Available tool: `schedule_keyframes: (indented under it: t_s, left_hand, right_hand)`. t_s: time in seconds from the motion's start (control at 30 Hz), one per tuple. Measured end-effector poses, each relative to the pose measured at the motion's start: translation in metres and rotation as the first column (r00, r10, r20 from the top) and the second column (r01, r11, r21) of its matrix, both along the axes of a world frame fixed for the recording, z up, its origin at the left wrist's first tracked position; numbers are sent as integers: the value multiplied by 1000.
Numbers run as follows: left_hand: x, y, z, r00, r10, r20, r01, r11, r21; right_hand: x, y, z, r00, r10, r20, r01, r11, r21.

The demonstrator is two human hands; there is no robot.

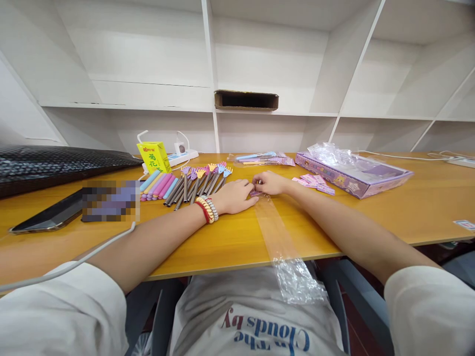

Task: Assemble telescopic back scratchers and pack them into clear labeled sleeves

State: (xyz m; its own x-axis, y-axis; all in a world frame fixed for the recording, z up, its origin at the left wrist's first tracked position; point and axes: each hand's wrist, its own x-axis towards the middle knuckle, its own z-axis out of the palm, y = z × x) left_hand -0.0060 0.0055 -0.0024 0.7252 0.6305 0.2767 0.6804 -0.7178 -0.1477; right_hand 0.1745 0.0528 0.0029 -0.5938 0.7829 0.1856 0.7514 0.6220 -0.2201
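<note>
A long clear plastic sleeve (276,225) runs from my hands over the table's front edge, its crinkled lower end resting at my lap. A small pink-purple card (259,194) lies at the sleeve's top, partly covered by my fingers. My left hand (236,196) rests flat on the table with fingers stretched, the thumb close to the card. My right hand (270,183) is closed, fingertips pinched at the sleeve's top beside the card. Left of my hands lie grey sticks with colourful hand-shaped heads (202,180) and pastel tubes (159,187).
Small pink cards (313,183) lie right of my right hand. A purple display box (358,175) holds crumpled clear plastic. Packed sleeves (263,158) lie at the back. Leftward are a phone (48,215), a yellow drink carton (154,157), a power strip (183,157) and a white cable (104,245).
</note>
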Motion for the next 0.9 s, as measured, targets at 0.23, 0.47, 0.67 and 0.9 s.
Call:
schedule_keyframes:
  t_s: [0.23,0.47,0.67,0.9]
  left_hand:
    - [-1,0,0,1000,-21,4,21,1000,17]
    - [-1,-1,0,1000,-19,-6,19,1000,25]
    - [-2,0,0,1000,-26,-9,27,999,28]
    - [-1,-2,1,1000,-19,4,19,1000,0]
  right_hand:
    - [0,2,-1,1000,23,-6,-23,1000,6]
    - [1,1,-2,1000,25,-14,-25,1000,4]
    - [0,3,-3,999,23,-37,-24,1000,-17]
    - [9,9,-3,967,87,-241,-140,968,-211]
